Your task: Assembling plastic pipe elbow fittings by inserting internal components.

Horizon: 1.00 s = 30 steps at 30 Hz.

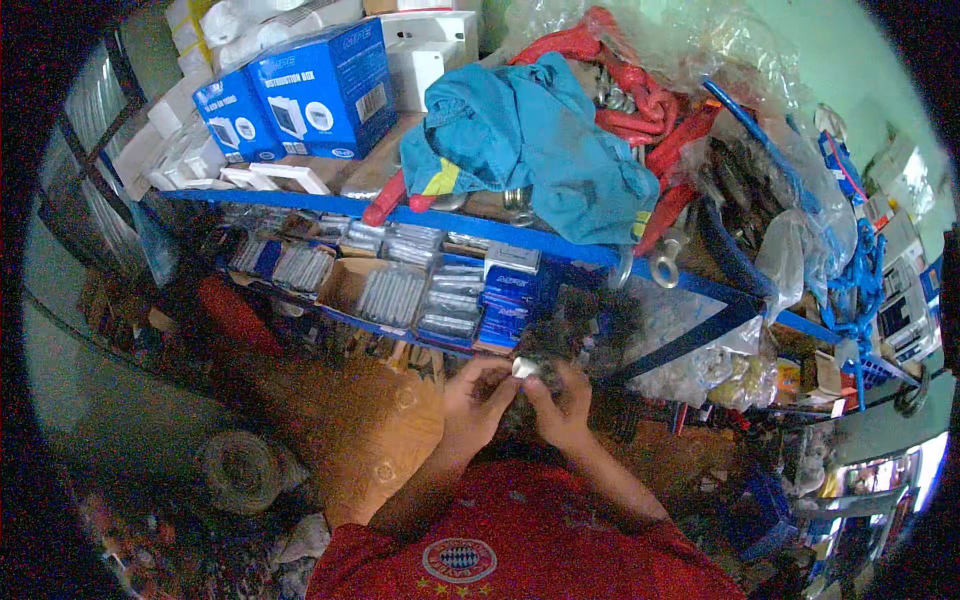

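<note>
In front of my chest both hands meet around a small white object (524, 368), too small and blurred for me to name. My left hand (478, 398) pinches it from the left, thumb pressed toward its edge. From the other side my right hand (556, 400) grips it, fingers curled and thumb against it. Parts of the object are hidden behind my fingers. Just beyond my hands stands a shelf stocked with small blue boxes (505, 300) and clear-wrapped grey packs (392, 294).
Above, a blue-edged shelf (560, 245) carries blue cartons (325, 95), a teal cloth garment (530, 140) and red sleeve-like wrappings (650, 100). Plastic bags (720, 50) pile up at the right. A coil (240, 470) lies at lower left, beside the brown patterned floor (370, 440).
</note>
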Each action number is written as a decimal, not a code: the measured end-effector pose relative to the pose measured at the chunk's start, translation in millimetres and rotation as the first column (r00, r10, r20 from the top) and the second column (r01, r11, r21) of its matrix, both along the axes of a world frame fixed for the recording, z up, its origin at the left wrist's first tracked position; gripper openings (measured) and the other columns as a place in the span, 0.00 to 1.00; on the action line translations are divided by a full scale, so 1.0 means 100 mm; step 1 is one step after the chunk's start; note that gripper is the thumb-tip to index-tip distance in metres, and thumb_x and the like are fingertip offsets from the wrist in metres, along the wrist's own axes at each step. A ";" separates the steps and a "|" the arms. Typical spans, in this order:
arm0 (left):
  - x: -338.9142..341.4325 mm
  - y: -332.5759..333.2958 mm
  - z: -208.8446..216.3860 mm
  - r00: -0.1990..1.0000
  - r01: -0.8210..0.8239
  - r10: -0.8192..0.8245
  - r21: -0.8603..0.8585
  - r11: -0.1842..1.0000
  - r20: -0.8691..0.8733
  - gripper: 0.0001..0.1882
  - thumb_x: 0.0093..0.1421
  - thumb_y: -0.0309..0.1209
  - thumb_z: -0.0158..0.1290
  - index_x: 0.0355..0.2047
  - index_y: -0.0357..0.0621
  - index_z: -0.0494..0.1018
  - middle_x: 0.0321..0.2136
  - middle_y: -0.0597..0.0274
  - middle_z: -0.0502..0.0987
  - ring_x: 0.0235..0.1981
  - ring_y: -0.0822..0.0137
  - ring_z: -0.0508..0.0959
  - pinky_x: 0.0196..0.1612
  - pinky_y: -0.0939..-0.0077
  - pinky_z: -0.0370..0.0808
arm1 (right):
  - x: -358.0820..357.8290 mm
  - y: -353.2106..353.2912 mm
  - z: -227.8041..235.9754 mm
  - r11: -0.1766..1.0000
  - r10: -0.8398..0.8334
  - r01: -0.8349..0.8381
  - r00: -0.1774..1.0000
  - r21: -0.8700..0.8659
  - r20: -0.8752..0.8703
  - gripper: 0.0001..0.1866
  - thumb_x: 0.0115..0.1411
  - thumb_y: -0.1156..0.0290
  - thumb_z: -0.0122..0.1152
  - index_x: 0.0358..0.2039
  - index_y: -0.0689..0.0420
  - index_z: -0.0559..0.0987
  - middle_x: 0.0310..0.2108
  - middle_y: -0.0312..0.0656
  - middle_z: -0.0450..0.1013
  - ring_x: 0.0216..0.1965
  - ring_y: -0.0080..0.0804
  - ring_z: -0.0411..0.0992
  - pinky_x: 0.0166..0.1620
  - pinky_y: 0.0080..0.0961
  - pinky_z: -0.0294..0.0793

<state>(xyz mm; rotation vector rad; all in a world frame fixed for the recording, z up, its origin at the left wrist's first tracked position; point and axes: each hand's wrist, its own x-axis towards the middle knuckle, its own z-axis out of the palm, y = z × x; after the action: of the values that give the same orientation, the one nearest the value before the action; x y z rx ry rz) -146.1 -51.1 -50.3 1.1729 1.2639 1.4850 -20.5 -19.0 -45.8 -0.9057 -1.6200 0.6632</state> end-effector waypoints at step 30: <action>-0.07 -0.08 -1.41 0.969 0.206 -0.183 -0.136 0.969 0.164 0.11 0.53 0.24 0.44 0.36 0.37 0.71 0.32 0.60 0.74 0.31 0.69 0.73 0.39 0.74 0.69 | 0.20 -0.05 -0.15 0.963 0.196 -0.146 0.956 -0.225 0.220 0.07 0.53 0.70 0.57 0.26 0.61 0.73 0.23 0.43 0.71 0.25 0.32 0.70 0.30 0.27 0.68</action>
<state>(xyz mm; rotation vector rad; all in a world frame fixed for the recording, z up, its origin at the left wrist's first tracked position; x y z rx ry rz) -152.9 -59.0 -191.3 1.0331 1.1054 1.2833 -0.4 -24.0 -60.6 -1.0347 -1.8870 0.8829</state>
